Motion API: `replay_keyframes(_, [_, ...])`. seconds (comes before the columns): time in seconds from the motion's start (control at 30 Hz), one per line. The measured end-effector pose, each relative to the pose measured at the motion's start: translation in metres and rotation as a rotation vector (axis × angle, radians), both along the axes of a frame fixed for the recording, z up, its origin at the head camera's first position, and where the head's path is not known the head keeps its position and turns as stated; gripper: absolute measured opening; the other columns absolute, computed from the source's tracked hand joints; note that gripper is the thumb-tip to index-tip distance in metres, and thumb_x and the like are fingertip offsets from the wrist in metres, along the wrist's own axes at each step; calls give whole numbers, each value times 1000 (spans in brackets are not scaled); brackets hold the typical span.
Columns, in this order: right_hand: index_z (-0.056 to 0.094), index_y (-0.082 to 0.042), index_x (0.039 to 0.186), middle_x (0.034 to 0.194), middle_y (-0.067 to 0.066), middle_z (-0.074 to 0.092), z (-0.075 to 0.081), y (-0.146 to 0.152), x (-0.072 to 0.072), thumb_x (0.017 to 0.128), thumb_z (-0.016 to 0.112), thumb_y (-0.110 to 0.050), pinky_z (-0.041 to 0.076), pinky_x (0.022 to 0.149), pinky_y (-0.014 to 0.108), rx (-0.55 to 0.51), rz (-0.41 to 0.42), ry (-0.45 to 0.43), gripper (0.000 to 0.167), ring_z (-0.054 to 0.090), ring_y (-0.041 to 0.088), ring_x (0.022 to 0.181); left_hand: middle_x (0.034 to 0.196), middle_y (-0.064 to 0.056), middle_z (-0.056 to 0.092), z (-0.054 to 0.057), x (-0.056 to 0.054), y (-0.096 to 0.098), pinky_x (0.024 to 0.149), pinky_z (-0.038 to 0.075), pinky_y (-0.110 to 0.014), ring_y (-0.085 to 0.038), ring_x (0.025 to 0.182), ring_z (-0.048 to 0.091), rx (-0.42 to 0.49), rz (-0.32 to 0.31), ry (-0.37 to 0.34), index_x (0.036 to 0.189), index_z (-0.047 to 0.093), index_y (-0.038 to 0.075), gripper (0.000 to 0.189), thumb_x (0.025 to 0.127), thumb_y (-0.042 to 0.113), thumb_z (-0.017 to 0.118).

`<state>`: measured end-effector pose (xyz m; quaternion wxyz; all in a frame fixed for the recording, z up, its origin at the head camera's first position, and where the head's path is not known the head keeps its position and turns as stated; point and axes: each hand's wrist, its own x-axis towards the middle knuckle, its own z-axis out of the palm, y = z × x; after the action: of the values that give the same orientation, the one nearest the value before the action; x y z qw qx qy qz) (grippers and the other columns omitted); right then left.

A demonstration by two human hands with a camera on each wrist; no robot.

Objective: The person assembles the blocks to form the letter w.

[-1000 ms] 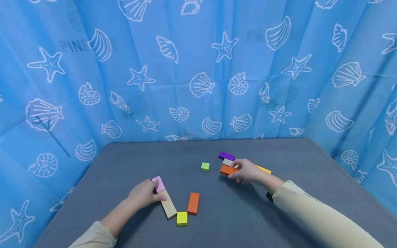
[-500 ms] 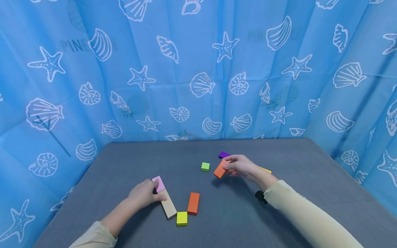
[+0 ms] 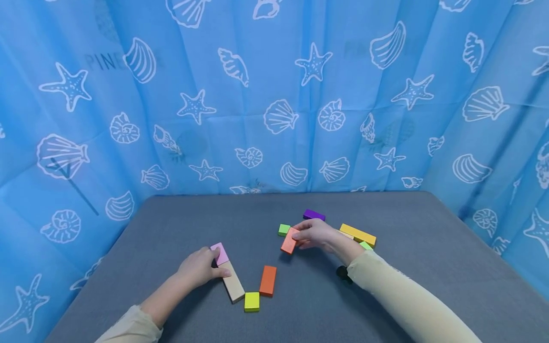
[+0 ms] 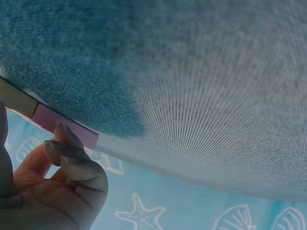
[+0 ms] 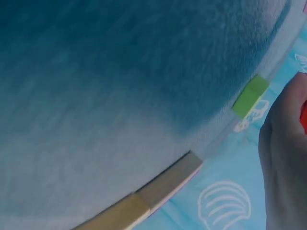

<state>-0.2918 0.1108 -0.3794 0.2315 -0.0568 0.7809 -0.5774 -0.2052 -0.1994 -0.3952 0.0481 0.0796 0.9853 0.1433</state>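
My right hand (image 3: 315, 233) pinches an orange rectangular block (image 3: 289, 242), tilted above the table near a small green block (image 3: 284, 230). In the right wrist view only a red-orange edge of the held block (image 5: 303, 117) shows beside the hand (image 5: 288, 143). My left hand (image 3: 199, 268) rests at a slanting row of blocks, fingers loosely bent. Its thumb touches the pale wooden block (image 3: 233, 286) and its fingertips meet the pink block (image 3: 219, 254), which adjoins it. A yellow square block (image 3: 251, 301) sits at the row's near end, beside another orange block (image 3: 268, 281).
Behind my right hand lie a purple block (image 3: 314, 215), a yellow-orange block (image 3: 358, 235) and a second green block (image 3: 366, 246), partly covered by the arm. The grey table (image 3: 193, 214) ends at a blue curtain (image 3: 274, 95) with white shells.
My right hand has picked the orange block out of the group at the right, turned it and carried it left toward the small green block. The left hand stays put.
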Motion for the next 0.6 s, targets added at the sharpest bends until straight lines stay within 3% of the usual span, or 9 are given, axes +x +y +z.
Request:
replay_keyframes(0.4, [65, 1, 120, 103, 9, 69, -4, -22, 2, 90, 69, -11, 53, 83, 42, 138, 8, -3, 32, 65, 22, 91, 98, -13, 63, -1, -1, 1, 72, 47, -41, -19, 79, 51, 5, -4, 3, 130, 58, -6, 73, 78, 40, 80])
replay_keyframes(0.6, [68, 0, 108, 89, 4, 65, -8, -36, 1, 89, 69, -7, 53, 68, 31, 192, 32, 26, 20, 57, 14, 73, 98, -12, 63, 0, -1, 1, 70, 46, -39, -18, 78, 50, -4, 2, -9, 130, 58, -5, 72, 78, 40, 80])
